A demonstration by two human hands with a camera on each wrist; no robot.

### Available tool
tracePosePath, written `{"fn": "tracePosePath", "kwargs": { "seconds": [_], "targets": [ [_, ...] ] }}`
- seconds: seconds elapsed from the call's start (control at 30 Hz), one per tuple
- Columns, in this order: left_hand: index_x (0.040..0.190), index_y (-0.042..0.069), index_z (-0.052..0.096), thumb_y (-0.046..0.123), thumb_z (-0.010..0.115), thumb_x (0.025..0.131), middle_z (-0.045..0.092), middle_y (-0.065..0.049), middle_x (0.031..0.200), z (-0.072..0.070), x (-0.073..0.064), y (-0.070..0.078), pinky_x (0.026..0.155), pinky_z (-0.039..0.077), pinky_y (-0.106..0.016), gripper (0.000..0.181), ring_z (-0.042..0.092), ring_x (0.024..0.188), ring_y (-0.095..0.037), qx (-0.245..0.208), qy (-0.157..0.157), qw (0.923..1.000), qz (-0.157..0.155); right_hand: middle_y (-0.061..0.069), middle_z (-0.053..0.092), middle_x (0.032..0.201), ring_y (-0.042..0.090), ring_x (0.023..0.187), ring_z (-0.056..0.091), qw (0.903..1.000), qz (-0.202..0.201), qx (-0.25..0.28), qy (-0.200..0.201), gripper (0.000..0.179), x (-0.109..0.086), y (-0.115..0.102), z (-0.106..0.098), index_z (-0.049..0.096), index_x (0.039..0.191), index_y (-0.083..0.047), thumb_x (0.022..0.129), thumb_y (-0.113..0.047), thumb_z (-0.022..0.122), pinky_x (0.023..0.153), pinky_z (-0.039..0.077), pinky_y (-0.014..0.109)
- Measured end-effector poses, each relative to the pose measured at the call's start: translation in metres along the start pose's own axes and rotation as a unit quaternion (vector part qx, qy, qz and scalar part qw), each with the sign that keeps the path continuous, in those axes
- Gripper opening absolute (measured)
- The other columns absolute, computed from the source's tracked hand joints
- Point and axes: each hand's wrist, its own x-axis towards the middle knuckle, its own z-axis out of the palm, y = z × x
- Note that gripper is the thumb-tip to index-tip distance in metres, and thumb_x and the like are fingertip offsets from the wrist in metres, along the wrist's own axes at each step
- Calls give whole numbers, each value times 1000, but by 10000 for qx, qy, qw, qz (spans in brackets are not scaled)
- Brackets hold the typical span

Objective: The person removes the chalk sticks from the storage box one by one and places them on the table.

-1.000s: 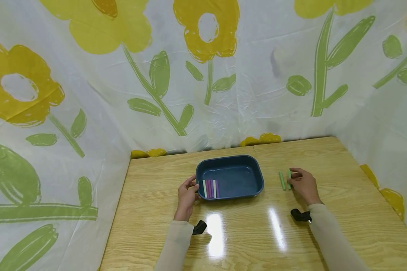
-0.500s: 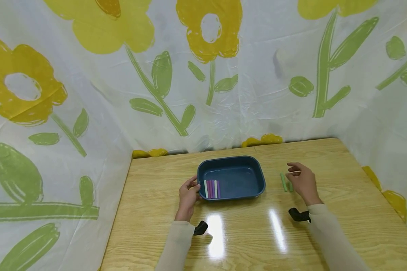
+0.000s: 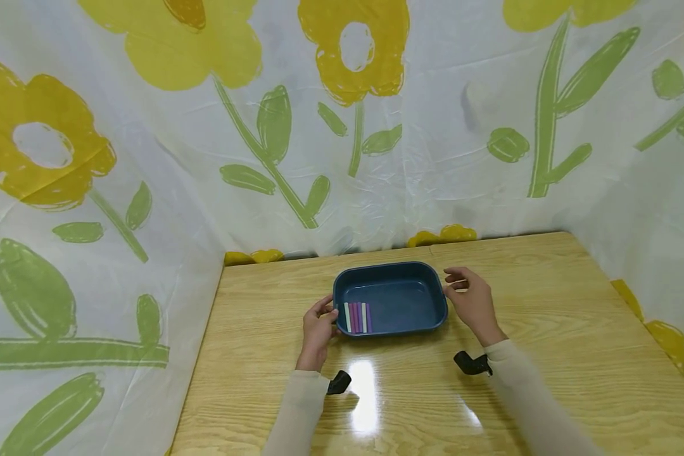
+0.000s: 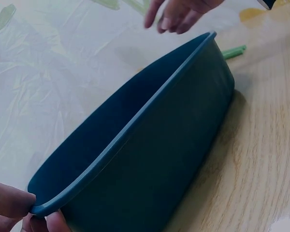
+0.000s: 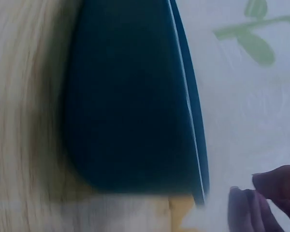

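Backdrop: pale sheeting [image 3: 433, 145] printed with yellow flowers and green leaves, behind a wood-grain table [image 3: 251, 380].
Tray: a dark blue rectangular tray [image 3: 401, 304] sits on the table, between the two hands.
Chalk-like sticks: white, pink and purple sticks [image 3: 358, 318] lie side by side at the tray's left end.
Green pieces: green sticks [image 4: 236, 51] rest on the table beyond the tray's right end.
Left hand: this hand [image 3: 318, 326] pinches the tray's left rim.
Right hand: loosely bent, this one [image 3: 472, 301] hovers near the right rim, nothing visible between thumb and fingers.
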Motion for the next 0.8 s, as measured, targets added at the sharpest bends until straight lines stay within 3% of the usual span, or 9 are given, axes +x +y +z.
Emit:
{"fn": "tracePosePath", "kwargs": {
  "seconds": [0.1,0.23,0.33,0.8],
  "targets": [
    [143,0,62,-5,58,102,53,-10,112,0,0,0,57,50,-23,42,55,79,-18,26,2,10000,-6,26,70,115,41,98,70,9998,-58,178,-52,33,-3,-7,13,69,127,6,95,10,70,75,49,9],
    [144,0,62,-4,58,102,53,-11,113,0,0,-1,58,50,-23,42,54,80,-18,47,-16,10000,2,24,69,116,38,98,70,9993,-106,277,-243,34,-7,-16,34,68,127,5,94,10,71,81,59,31],
    [144,1,62,-4,58,102,53,-11,113,-1,0,-1,59,50,-24,42,54,81,-18,32,3,10000,-15,23,70,116,37,98,70,9986,-97,297,-425,35,-11,-21,51,69,128,4,93,9,72,83,60,48],
    [144,0,62,-4,57,103,53,-10,112,1,0,-2,59,50,-23,41,54,81,-19,54,21,10000,29,19,72,110,31,93,71,9960,-151,494,-736,29,-21,-42,111,71,119,3,91,9,73,80,62,45]
  ]
}}
